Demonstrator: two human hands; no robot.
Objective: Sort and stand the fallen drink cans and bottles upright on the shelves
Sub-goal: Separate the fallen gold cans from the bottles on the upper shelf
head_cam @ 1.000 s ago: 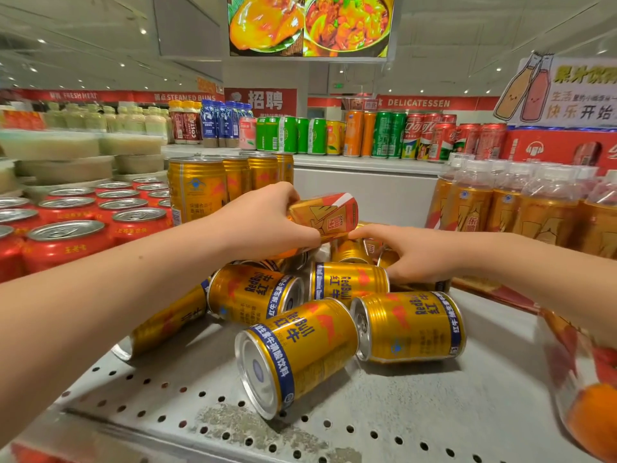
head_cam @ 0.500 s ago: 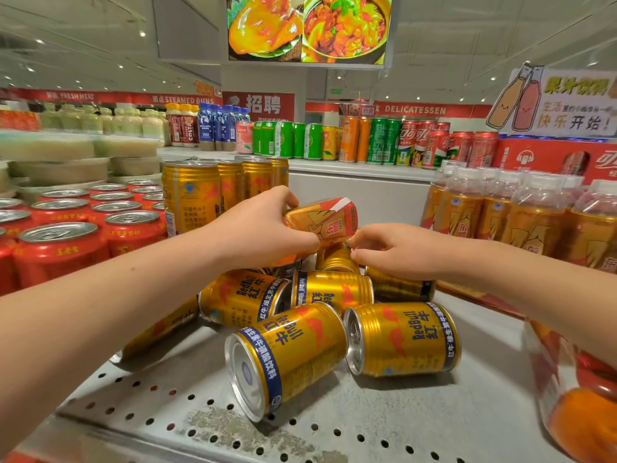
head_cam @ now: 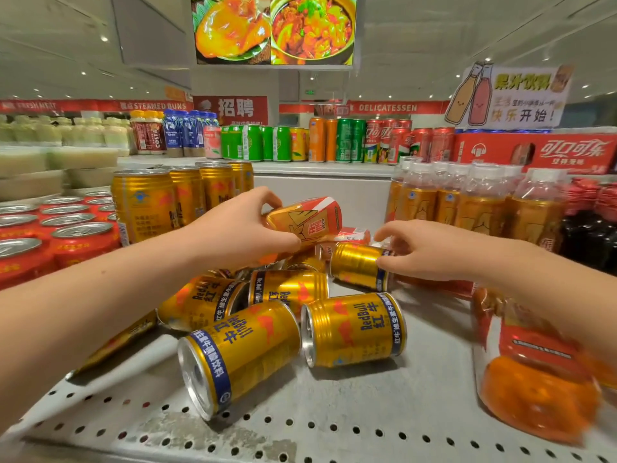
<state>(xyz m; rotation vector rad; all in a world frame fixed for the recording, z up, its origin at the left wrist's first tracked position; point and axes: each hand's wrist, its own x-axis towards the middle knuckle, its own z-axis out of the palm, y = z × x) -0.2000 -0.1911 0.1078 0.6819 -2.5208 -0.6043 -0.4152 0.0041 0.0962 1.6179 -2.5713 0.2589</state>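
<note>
Gripping an orange bottle (head_cam: pixel 307 218) with curled fingers, the left hand (head_cam: pixel 240 228) holds it tilted over the heap of fallen drinks. The right hand (head_cam: pixel 430 252) is at the end of a lying can (head_cam: pixel 357 265). Its thumb touches the rim and its fingers arch above, but I cannot tell if the grasp is closed. A second orange bottle (head_cam: pixel 347 237) lies just behind this can.

Four more gold cans (head_cam: pixel 240 355) lie on their sides on the grey perforated shelf (head_cam: pixel 334 422), touching one another. The nearest one shows its closed metal end. Behind the heap at the left, a row of the same cans (head_cam: pixel 143 205) stands upright. Beside it stand red cans (head_cam: pixel 66 235) with closed lids. At the right stand clear bottles (head_cam: pixel 474 208), filled with amber drink almost to the neck. A blurred bottle (head_cam: pixel 534 379) with orange content is at the right edge.
</note>
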